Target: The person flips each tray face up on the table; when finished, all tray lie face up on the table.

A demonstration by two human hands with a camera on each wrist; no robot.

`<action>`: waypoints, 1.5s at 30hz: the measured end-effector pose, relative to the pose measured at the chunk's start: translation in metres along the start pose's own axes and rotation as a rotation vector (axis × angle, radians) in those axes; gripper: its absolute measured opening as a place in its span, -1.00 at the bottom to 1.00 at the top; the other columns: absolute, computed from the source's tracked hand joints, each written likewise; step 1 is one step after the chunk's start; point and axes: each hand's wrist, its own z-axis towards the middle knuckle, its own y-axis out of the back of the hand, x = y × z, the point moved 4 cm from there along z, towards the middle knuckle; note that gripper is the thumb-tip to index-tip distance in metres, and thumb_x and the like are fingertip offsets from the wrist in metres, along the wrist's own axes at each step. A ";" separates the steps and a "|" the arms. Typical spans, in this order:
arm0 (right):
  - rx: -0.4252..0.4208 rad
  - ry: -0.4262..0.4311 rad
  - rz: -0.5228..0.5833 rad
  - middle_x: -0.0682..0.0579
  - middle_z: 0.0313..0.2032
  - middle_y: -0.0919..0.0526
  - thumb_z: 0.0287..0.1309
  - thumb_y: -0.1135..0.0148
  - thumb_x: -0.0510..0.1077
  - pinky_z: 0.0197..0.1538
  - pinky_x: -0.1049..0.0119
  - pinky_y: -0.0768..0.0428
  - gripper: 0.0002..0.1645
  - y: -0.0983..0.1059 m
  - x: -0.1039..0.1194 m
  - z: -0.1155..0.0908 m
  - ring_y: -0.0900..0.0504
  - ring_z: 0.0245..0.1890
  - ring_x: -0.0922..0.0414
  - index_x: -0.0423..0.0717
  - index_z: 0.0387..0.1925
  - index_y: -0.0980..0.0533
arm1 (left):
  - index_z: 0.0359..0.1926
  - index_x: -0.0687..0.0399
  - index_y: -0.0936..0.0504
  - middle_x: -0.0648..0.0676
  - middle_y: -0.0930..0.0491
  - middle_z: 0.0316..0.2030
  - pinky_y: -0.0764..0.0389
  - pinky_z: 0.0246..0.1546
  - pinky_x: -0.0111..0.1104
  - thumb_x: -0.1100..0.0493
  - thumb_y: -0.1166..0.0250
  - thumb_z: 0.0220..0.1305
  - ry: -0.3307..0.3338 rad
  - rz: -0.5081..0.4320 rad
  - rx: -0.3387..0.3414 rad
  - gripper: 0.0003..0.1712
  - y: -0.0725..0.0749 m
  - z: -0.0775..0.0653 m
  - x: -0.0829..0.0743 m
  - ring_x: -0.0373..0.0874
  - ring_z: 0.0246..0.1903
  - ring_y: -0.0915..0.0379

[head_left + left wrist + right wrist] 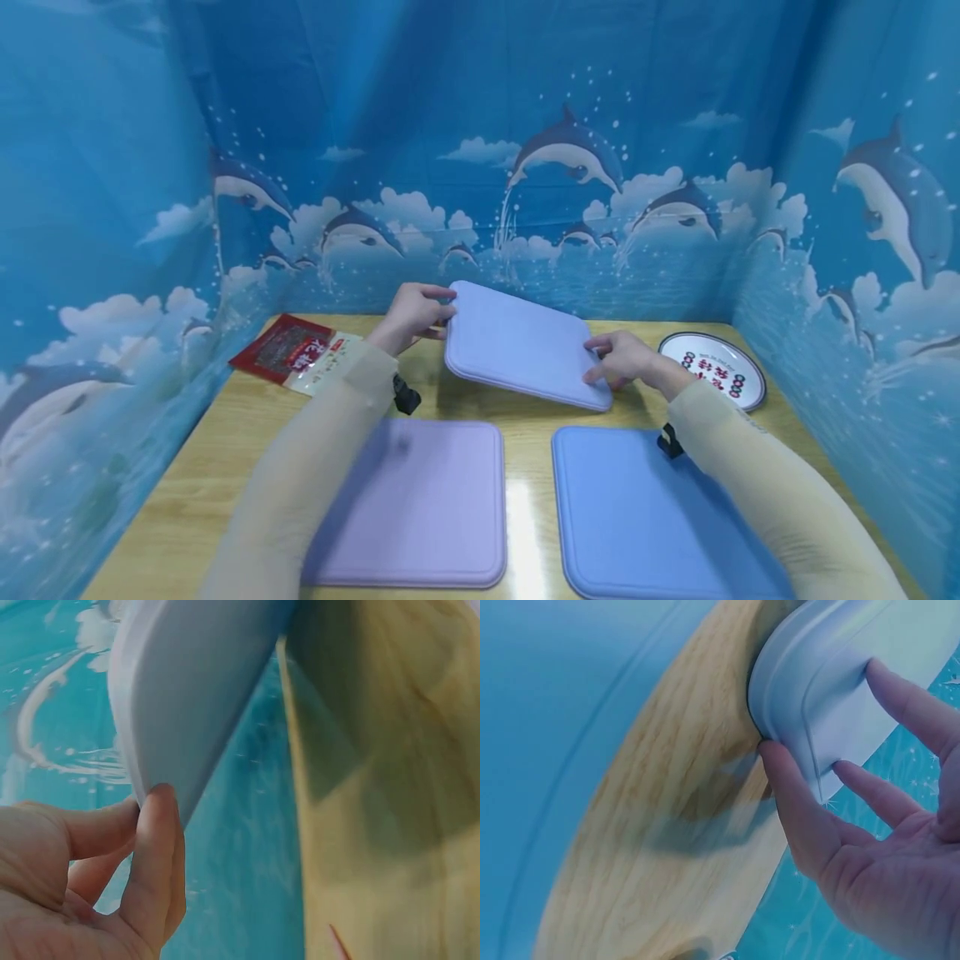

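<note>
Both hands hold a pale lavender-blue padded mat (525, 346) with rounded corners, tilted above the back of the wooden table. My left hand (415, 315) pinches its left edge near the upper corner. In the left wrist view, thumb and fingers of the left hand (112, 877) meet on the mat's edge (180, 697). On the right, my right hand (626, 358) grips the lower right edge. The right wrist view has fingertips of the right hand (885, 847) on the mat's face (855, 712) and edge. The mat's underside is mostly hidden in the head view.
A lilac mat (420, 508) lies front left, and a blue mat (660, 517) front right, partly behind the forearms. At the back left is a red-and-cream packet (300, 354). A white dark-rimmed plate (678, 346) stands back right. Dolphin-print curtains (480, 208) enclose the wooden table (217, 450).
</note>
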 end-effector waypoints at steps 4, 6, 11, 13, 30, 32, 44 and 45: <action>0.028 0.006 0.073 -0.42 0.72 -0.19 0.36 -0.59 -0.11 0.29 0.02 -0.87 0.06 -0.001 0.002 0.001 -0.38 0.66 -0.35 -0.13 0.74 -0.27 | 0.51 -0.09 -0.67 0.18 -0.74 0.33 -0.94 0.01 -0.24 0.20 -0.36 0.65 -0.009 -0.022 0.007 -0.50 0.005 -0.005 -0.014 -0.05 0.07 -0.82; 0.043 0.010 0.097 -0.43 0.73 -0.17 0.36 -0.59 -0.12 0.30 0.00 -0.87 0.06 -0.002 0.002 0.001 -0.37 0.67 -0.36 -0.13 0.74 -0.26 | 0.52 -0.11 -0.66 0.18 -0.75 0.33 -0.93 0.00 -0.27 0.21 -0.36 0.65 -0.020 -0.033 0.010 -0.49 0.006 -0.007 -0.021 -0.05 0.06 -0.84; 0.076 0.020 0.140 -0.43 0.74 -0.14 0.38 -0.56 -0.13 0.33 -0.01 -0.85 0.08 -0.003 0.006 0.001 -0.36 0.68 -0.35 -0.13 0.76 -0.21 | 0.52 -0.14 -0.66 0.17 -0.74 0.34 -0.93 -0.04 -0.31 0.21 -0.38 0.63 -0.032 -0.058 0.011 -0.47 0.006 -0.012 -0.037 -0.05 0.05 -0.86; 0.088 0.020 0.158 -0.43 0.74 -0.13 0.39 -0.55 -0.13 0.37 -0.02 -0.83 0.09 -0.003 0.008 0.001 -0.34 0.69 -0.35 -0.13 0.77 -0.19 | 0.52 -0.16 -0.65 0.16 -0.75 0.33 -0.93 -0.02 -0.30 0.20 -0.38 0.64 -0.033 -0.064 0.011 -0.47 0.007 -0.013 -0.042 -0.04 0.09 -0.84; 0.169 0.032 0.281 -0.39 0.74 -0.16 0.43 -0.46 -0.18 0.51 -0.18 -0.72 0.04 -0.010 0.018 0.008 -0.34 0.70 -0.33 -0.15 0.77 -0.17 | 0.53 -0.17 -0.65 0.10 -0.68 0.40 -0.89 0.21 -0.16 0.22 -0.43 0.58 -0.076 -0.111 0.075 -0.42 0.008 -0.019 -0.073 -0.01 0.18 -0.82; 0.188 0.049 0.294 -0.39 0.74 -0.16 0.46 -0.42 -0.18 0.51 -0.18 -0.71 0.01 -0.012 0.020 0.008 -0.34 0.70 -0.33 -0.16 0.77 -0.16 | 0.52 -0.18 -0.66 0.08 -0.69 0.39 -0.87 0.24 -0.16 0.21 -0.44 0.58 -0.079 -0.124 0.077 -0.43 0.008 -0.020 -0.076 -0.02 0.17 -0.83; 0.268 0.095 0.347 -0.40 0.73 -0.20 0.52 -0.29 -0.25 0.56 -0.20 -0.67 -0.05 -0.025 0.036 0.012 -0.40 0.66 -0.35 -0.22 0.78 -0.13 | 0.48 -0.12 -0.69 0.10 -0.69 0.38 -0.85 0.30 -0.18 0.19 -0.46 0.55 -0.115 -0.212 0.096 -0.46 0.003 -0.027 -0.103 0.00 0.20 -0.82; 0.272 0.095 0.352 -0.40 0.72 -0.22 0.52 -0.28 -0.25 0.57 -0.20 -0.66 -0.06 -0.027 0.036 0.013 -0.41 0.65 -0.34 -0.22 0.78 -0.14 | 0.48 -0.12 -0.69 0.11 -0.68 0.39 -0.84 0.33 -0.17 0.20 -0.46 0.55 -0.113 -0.221 0.100 -0.46 0.002 -0.028 -0.105 0.00 0.20 -0.82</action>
